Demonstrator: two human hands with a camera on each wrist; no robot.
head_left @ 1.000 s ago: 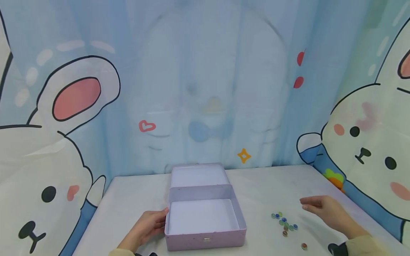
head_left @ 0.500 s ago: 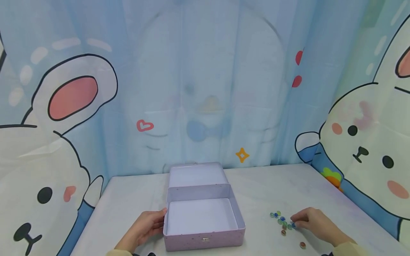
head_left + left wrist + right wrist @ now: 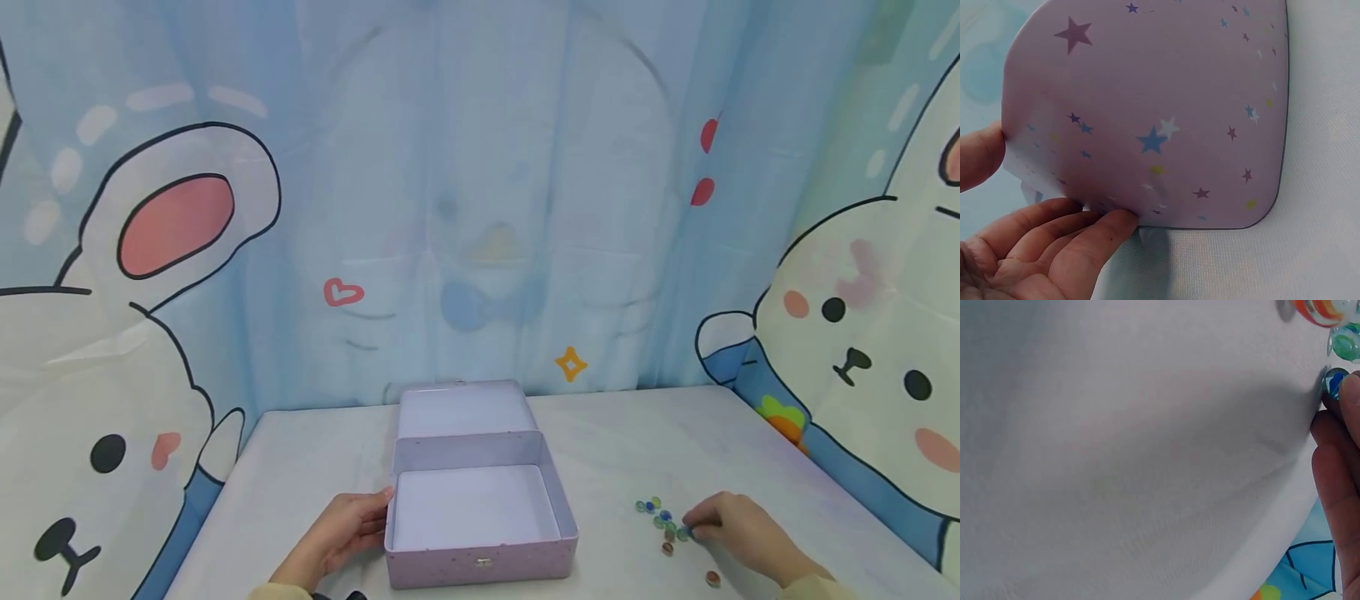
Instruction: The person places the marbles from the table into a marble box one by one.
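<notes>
An open lilac box [image 3: 435, 571] with a white inner floor and its lid tipped back stands on the table. My left hand [image 3: 341, 529] holds its left side, thumb at the upper rim. The left wrist view shows the fingers [image 3: 1094, 247] against the lower edge of the star-printed wall [image 3: 1210, 94]. To the right of the box, my right hand [image 3: 738, 529] pinches a blue glass marble [image 3: 1334, 384] at the edge of a loose cluster. A green marble [image 3: 1345, 344] and an orange-striped marble [image 3: 1325, 309] lie close by in the right wrist view.
Several more marbles lie left of my right hand, among them a brown one [image 3: 667, 549]. Another brown marble [image 3: 712, 578] sits apart, nearer the front. The white-covered table [image 3: 615, 433] ends at a blue curtain [image 3: 480, 167] printed with rabbits.
My right hand has come down and left from beyond the cluster, and its fingertips have closed on the blue marble at the cluster's right end. The left hand and the box stay in place.
</notes>
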